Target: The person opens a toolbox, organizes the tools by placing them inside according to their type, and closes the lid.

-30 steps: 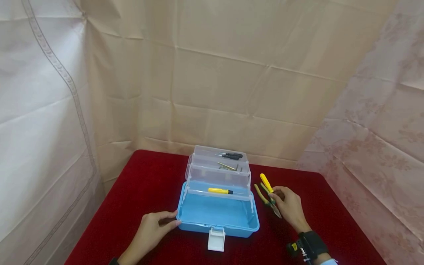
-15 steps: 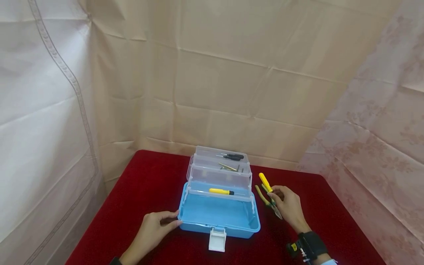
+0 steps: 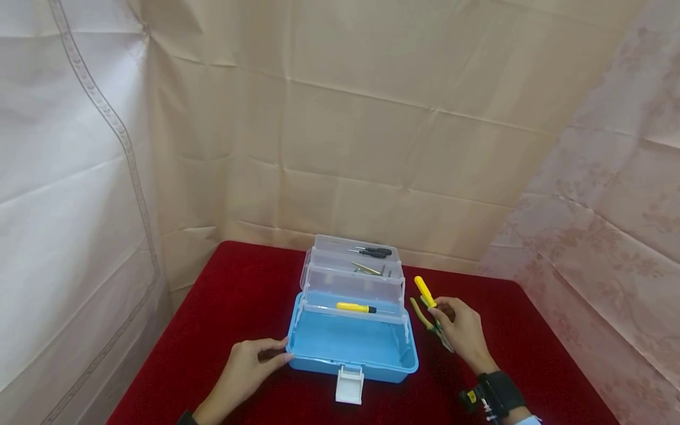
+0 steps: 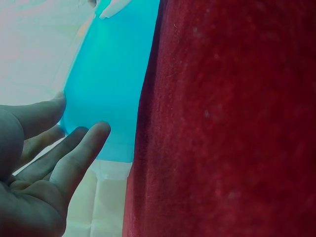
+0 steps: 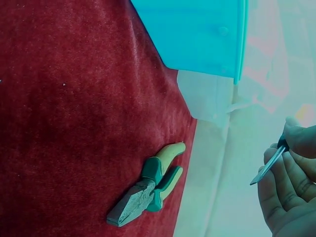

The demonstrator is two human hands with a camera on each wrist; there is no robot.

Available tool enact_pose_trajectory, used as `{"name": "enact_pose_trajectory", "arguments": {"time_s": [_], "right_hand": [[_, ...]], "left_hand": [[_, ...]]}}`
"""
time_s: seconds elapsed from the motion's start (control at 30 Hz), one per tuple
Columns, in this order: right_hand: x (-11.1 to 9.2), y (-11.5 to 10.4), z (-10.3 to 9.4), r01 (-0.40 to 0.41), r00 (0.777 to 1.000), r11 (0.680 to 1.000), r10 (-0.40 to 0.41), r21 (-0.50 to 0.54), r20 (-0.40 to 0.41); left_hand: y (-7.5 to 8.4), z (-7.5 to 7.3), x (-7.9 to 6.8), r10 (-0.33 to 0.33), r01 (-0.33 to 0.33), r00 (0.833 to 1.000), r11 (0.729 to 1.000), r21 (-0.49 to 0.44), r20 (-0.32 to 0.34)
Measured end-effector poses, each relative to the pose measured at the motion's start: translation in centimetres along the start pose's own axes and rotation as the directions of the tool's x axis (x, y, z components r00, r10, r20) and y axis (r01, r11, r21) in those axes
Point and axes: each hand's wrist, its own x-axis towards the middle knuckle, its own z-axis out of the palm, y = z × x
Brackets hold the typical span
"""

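My right hand (image 3: 463, 330) pinches a yellow-handled screwdriver (image 3: 424, 290) just right of the toolbox, its handle slanting up and away. The right wrist view shows the screwdriver's flat metal blade (image 5: 269, 167) between the fingers. My left hand (image 3: 247, 372) holds the front left corner of an open blue toolbox (image 3: 350, 373), thumb and fingertips at its rim and wall. Pliers (image 3: 421, 314) with green and yellow handles lie on the red cloth, partly behind the right hand. Another yellow screwdriver (image 3: 355, 307) lies in the lowest clear tray.
Stepped clear trays (image 3: 355, 287) rise at the toolbox's back, holding black screwdrivers (image 3: 375, 253) and small metal pieces (image 3: 366, 268). A white latch (image 3: 349, 386) hangs at the front. Red cloth (image 3: 239, 289) covers the table; beige sheeting (image 3: 340, 147) stands behind it.
The view has shifted slightly, moving the toolbox a little right in the picture. Both hands keep their holds, and the screwdriver stays between the right fingers.
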Motion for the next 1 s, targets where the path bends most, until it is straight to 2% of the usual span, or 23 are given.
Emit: {"name": "enact_pose_trajectory", "arguments": {"time_s": [1.0], "right_hand": [[0.4, -1.9, -0.1, 0.031, 0.999, 0.998, -0.033, 0.049, 0.025]], "left_hand": [[0.0, 0.1, -0.1, 0.010, -0.010, 1.000, 1.000, -0.007, 0.006]]}}
